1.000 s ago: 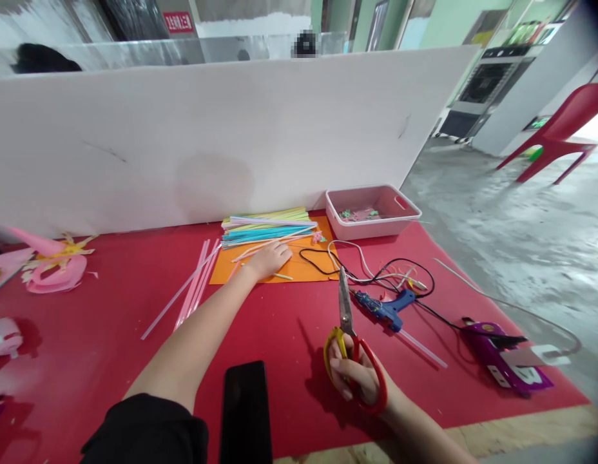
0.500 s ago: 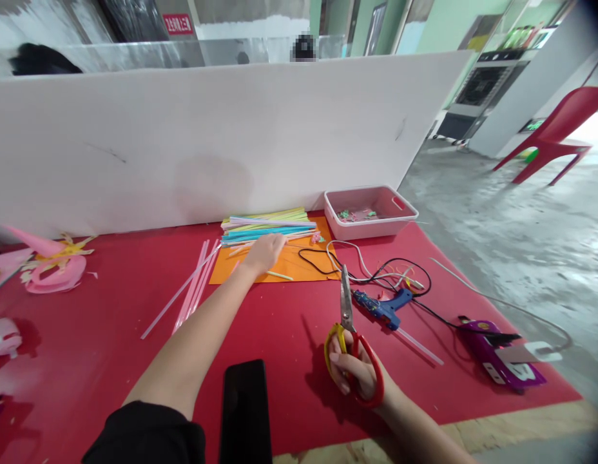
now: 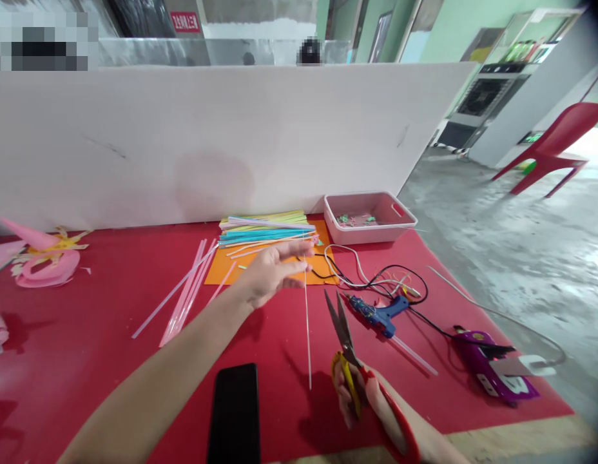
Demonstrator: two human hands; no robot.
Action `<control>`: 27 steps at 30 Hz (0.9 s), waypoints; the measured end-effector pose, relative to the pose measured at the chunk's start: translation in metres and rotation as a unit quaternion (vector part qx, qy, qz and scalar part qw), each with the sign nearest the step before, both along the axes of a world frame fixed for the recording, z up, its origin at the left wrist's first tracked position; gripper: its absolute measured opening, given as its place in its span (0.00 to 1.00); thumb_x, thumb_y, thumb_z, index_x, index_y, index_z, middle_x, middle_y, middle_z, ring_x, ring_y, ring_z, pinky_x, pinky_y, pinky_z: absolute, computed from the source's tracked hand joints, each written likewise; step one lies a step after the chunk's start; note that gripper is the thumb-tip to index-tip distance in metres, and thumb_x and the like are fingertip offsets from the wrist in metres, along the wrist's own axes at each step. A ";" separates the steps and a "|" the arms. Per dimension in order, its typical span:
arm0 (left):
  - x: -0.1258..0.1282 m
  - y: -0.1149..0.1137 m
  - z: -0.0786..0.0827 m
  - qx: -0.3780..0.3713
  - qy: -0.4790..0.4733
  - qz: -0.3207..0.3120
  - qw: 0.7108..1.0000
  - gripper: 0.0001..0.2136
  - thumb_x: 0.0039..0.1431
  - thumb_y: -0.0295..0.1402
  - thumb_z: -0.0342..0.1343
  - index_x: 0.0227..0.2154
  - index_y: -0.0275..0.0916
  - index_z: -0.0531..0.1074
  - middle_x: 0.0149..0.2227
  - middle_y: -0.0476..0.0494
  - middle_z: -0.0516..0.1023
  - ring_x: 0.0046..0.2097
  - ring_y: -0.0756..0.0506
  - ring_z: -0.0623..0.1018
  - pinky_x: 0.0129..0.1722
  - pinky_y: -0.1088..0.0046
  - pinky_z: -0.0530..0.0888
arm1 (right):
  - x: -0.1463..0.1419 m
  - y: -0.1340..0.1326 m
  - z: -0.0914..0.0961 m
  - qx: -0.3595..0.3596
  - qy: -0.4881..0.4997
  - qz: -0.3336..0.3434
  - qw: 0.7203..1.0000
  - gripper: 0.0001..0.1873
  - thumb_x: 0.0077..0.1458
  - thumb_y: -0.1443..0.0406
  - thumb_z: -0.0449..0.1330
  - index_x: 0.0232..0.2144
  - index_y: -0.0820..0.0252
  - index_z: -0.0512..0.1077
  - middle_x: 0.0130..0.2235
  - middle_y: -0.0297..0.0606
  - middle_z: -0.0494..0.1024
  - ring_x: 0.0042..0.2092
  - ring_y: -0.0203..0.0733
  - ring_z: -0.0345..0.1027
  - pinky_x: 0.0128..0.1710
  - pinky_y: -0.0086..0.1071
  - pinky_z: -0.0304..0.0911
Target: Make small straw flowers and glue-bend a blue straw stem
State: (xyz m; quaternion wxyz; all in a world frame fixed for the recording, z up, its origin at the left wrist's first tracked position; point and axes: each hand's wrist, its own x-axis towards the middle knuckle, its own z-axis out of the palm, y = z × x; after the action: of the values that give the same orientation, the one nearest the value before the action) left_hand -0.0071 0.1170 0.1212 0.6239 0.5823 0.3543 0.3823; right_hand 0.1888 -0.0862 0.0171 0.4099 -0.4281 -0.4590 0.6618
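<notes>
My left hand [image 3: 267,274] pinches a thin pale stick [image 3: 308,335] near its upper part, and the stick hangs nearly upright above the red table. In my right hand [image 3: 376,393] are scissors [image 3: 346,338] with red and yellow handles, their blades parted and pointing away from me. The blade tips are to the right of the stick, apart from it. Behind my left hand, a bundle of coloured strips [image 3: 265,233] in yellow, blue and white rests on an orange sheet [image 3: 216,274]. Several pink strips [image 3: 190,293] lie left of that sheet.
A pink bin [image 3: 371,233] with small pieces stands at the back right. A blue glue gun [image 3: 381,314] and tangled cords lie right of the scissors, a purple object [image 3: 495,367] beyond. A black phone [image 3: 234,412] is in front. A white panel [image 3: 183,142] borders the table's back.
My left hand has lifted off the orange sheet toward me, bringing the thin stick from lying sideways to nearly upright. The scissors' blades have opened, and my right hand has moved slightly nearer me.
</notes>
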 end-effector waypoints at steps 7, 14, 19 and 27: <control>-0.013 -0.028 -0.039 -0.144 -0.028 -0.051 0.988 0.16 0.47 0.30 0.69 0.41 0.38 0.80 0.44 0.41 0.83 0.34 0.51 0.80 0.44 0.66 0.79 | 0.031 -0.017 0.018 -0.055 -0.197 0.085 0.975 0.33 0.59 0.36 0.44 0.27 0.58 0.63 0.20 0.32 0.65 0.23 0.34 0.57 0.25 0.29 0.56; -0.012 -0.037 -0.041 -0.172 -0.018 -0.091 0.981 0.14 0.49 0.30 0.68 0.42 0.39 0.81 0.46 0.40 0.82 0.34 0.51 0.79 0.45 0.65 0.77 | 0.018 -0.005 0.046 0.014 -0.258 0.123 0.958 0.34 0.57 0.34 0.43 0.25 0.57 0.57 0.23 0.29 0.55 0.23 0.31 0.47 0.21 0.29 0.44; -0.011 -0.038 -0.046 -0.175 -0.008 -0.113 0.978 0.16 0.50 0.30 0.67 0.43 0.38 0.80 0.46 0.38 0.82 0.33 0.51 0.78 0.39 0.70 0.77 | 0.015 0.001 0.043 0.005 -0.279 0.151 0.948 0.35 0.56 0.32 0.42 0.25 0.57 0.55 0.23 0.28 0.52 0.25 0.31 0.44 0.22 0.29 0.40; -0.019 -0.038 -0.035 -0.113 0.047 -0.205 0.971 0.17 0.58 0.40 0.63 0.47 0.37 0.79 0.50 0.35 0.80 0.39 0.48 0.79 0.43 0.69 0.75 | 0.015 0.003 0.029 0.000 -0.298 0.165 0.940 0.35 0.56 0.33 0.44 0.25 0.58 0.57 0.24 0.27 0.52 0.26 0.31 0.44 0.24 0.29 0.42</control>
State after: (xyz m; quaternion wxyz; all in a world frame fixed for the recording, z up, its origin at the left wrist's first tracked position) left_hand -0.0258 0.0787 0.0858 0.7333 0.5857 0.2970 0.1760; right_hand 0.2041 -0.0829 0.0464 0.1392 -0.5241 -0.6242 0.5624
